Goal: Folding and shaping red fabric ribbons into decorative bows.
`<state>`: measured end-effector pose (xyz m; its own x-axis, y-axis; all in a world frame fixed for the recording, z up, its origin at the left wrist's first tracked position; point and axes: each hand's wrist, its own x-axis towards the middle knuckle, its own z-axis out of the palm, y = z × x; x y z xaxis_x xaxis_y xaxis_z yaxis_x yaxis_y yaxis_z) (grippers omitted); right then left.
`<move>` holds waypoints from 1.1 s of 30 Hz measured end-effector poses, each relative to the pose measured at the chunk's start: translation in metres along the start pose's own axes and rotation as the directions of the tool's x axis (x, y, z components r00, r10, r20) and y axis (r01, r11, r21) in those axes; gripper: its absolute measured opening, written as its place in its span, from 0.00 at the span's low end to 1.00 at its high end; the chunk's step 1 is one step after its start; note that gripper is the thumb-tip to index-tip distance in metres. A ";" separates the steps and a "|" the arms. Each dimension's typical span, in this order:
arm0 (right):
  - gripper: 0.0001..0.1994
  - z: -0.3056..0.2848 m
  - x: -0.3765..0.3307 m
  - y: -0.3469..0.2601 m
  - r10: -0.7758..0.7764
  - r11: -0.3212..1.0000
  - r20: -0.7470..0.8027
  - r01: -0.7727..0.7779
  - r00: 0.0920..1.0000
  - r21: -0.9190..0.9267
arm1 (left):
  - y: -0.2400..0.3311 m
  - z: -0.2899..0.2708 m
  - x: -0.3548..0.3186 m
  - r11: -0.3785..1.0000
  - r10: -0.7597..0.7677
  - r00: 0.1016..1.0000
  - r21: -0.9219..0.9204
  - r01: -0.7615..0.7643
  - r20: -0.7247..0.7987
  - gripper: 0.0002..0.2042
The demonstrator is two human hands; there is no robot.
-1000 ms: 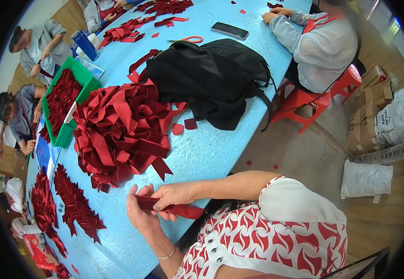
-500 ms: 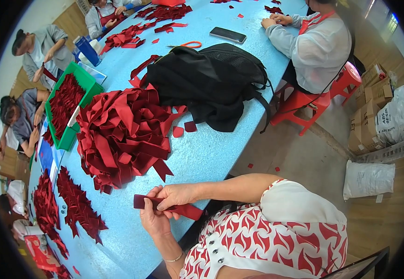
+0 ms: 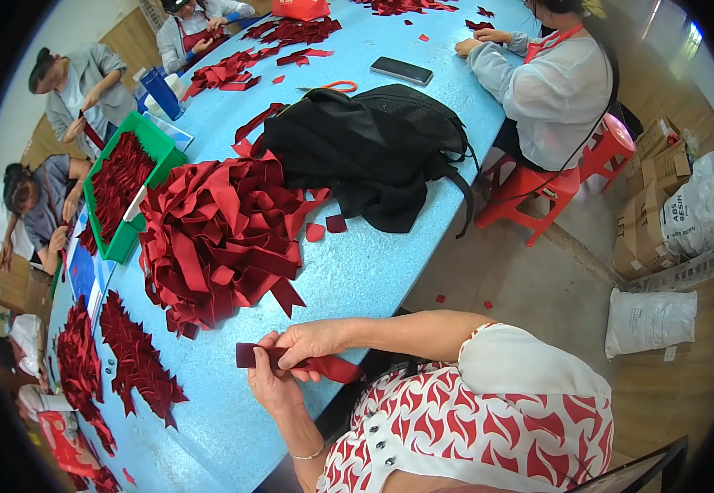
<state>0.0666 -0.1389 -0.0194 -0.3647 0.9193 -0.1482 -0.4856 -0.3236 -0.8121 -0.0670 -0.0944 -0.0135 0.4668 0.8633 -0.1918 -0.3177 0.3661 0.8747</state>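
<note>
Both hands, the left hand (image 3: 270, 380) and right hand (image 3: 312, 341), pinch a dark red ribbon strip (image 3: 291, 360) over the blue worktop (image 3: 373, 271), near a ribbon heap (image 3: 221, 238).

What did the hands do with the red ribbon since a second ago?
Both hands, left hand and right hand, kept their grip on the dark red ribbon strip and shifted slightly along it, the left end now sticking out flat. The big ribbon pile, black backpack and blue table stayed put.
</note>
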 end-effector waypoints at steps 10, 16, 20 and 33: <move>0.09 -0.005 0.000 -0.002 0.052 0.996 0.041 -0.054 0.998 0.066 | 0.002 0.006 -0.001 0.998 -0.016 0.999 -0.056 0.014 -0.031 0.13; 0.09 -0.006 -0.001 -0.002 0.030 0.998 0.056 -0.033 0.998 0.059 | 0.002 0.010 0.000 0.997 -0.038 0.999 -0.064 0.037 -0.014 0.14; 0.09 -0.003 -0.002 -0.003 0.013 0.999 0.046 -0.015 0.999 0.046 | 0.005 0.009 -0.001 1.000 -0.025 1.000 -0.009 0.025 -0.003 0.14; 0.11 -0.002 -0.002 -0.005 0.008 1.000 0.032 -0.008 0.999 -0.003 | 0.004 0.002 0.002 0.999 -0.033 0.999 -0.024 0.033 -0.002 0.14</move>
<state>0.0716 -0.1388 -0.0163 -0.3940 0.9089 -0.1367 -0.4806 -0.3305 -0.8123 -0.0658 -0.0923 -0.0098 0.4757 0.8514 -0.2210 -0.3222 0.4024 0.8569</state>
